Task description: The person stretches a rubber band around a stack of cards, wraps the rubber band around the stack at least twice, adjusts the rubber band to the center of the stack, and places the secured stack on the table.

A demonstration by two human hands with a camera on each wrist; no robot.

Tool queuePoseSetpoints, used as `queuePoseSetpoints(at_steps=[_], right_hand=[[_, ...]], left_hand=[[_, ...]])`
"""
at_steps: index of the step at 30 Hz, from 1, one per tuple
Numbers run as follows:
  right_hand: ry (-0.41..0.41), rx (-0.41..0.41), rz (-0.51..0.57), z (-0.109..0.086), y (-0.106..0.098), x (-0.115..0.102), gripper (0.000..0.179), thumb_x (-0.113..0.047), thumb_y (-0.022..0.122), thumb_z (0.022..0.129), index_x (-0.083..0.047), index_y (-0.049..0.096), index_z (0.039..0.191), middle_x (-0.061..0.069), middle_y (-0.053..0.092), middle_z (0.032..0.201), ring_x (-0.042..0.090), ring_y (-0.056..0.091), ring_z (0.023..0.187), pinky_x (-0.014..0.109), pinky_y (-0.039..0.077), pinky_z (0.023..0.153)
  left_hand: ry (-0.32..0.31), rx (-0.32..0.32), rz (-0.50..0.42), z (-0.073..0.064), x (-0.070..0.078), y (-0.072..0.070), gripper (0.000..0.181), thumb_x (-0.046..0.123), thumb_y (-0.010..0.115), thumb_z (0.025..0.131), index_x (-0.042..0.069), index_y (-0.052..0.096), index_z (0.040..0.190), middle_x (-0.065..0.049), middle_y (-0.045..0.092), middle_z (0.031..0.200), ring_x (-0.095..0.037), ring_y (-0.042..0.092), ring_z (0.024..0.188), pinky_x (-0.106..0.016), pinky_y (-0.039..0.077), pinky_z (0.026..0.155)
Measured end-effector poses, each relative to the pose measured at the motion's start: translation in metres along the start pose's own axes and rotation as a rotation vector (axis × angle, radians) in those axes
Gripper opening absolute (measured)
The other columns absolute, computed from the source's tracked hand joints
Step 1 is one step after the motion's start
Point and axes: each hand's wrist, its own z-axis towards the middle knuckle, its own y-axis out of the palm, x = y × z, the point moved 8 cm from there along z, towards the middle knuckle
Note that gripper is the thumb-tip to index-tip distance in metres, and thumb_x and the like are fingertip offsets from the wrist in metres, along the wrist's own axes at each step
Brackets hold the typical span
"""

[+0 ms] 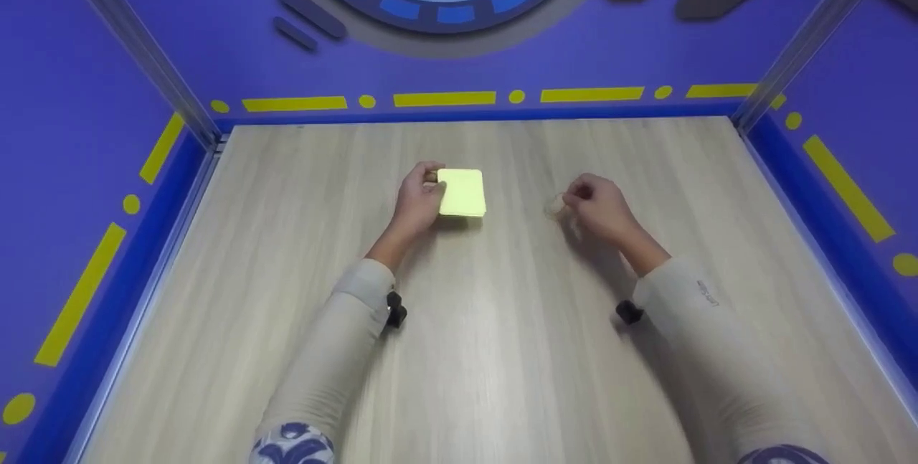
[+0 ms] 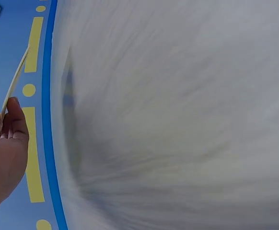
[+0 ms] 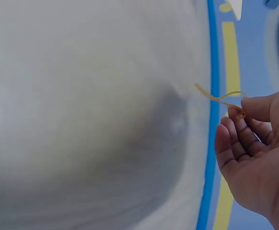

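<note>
Yellow card-like pad (image 1: 462,193) held above the wooden table (image 1: 502,349), its left edge pinched by the left hand (image 1: 419,197), thumb against fingers. Well apart, right hand (image 1: 601,209), fingers curled, pinches a thin band (image 3: 215,98). Step, judged: readying band and pad; next move probably calls for spreading the band, pad steady. Band faint in head view; pad's layers uncountable, left fingers partly hidden

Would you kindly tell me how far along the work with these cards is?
Done: the yellow cards look gathered. In hand: the left hand holds them; the right hand pinches a rubber band, apart from them. Remaining: perhaps banding them, or setting both down.
</note>
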Motion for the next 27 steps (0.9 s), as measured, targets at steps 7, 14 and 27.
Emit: queuePoseSetpoints(at_steps=[7, 14, 27], right_hand=[[-0.084, 0.046, 0.084, -0.011, 0.006, -0.031, 0.014, -0.016, 0.066, 0.105, -0.002, 0.068, 0.107, 0.006, 0.066, 0.1, 0.019, 0.059, 0.092, 0.023, 0.05, 0.076], [-0.107, 0.055, 0.159, -0.02, 0.016, -0.049, 0.019, -0.018, 0.066, 0.106, 0.001, 0.069, 0.109, 0.006, 0.064, 0.098, 0.016, 0.057, 0.087, 0.02, 0.049, 0.071], [-0.139, -0.005, 0.246, -0.016, 0.039, -0.099, 0.01, -0.014, 0.066, 0.104, -0.006, 0.072, 0.106, 0.004, 0.067, 0.09, 0.024, 0.065, 0.085, 0.028, 0.055, 0.071]], left_hand=[[0.061, -0.009, -0.038, -0.001, 0.011, 0.004, 0.037, 0.004, 0.056, 0.105, 0.002, 0.056, 0.142, -0.015, 0.065, 0.129, -0.022, 0.065, 0.109, -0.028, 0.056, 0.09], [0.086, -0.009, -0.049, -0.006, 0.017, 0.007, 0.036, 0.004, 0.06, 0.103, 0.0, 0.061, 0.14, -0.012, 0.063, 0.126, -0.014, 0.056, 0.098, -0.02, 0.048, 0.078], [0.123, -0.049, -0.098, -0.014, 0.03, 0.022, 0.035, -0.003, 0.061, 0.099, -0.002, 0.064, 0.134, -0.014, 0.067, 0.122, -0.015, 0.065, 0.095, -0.021, 0.055, 0.077]])
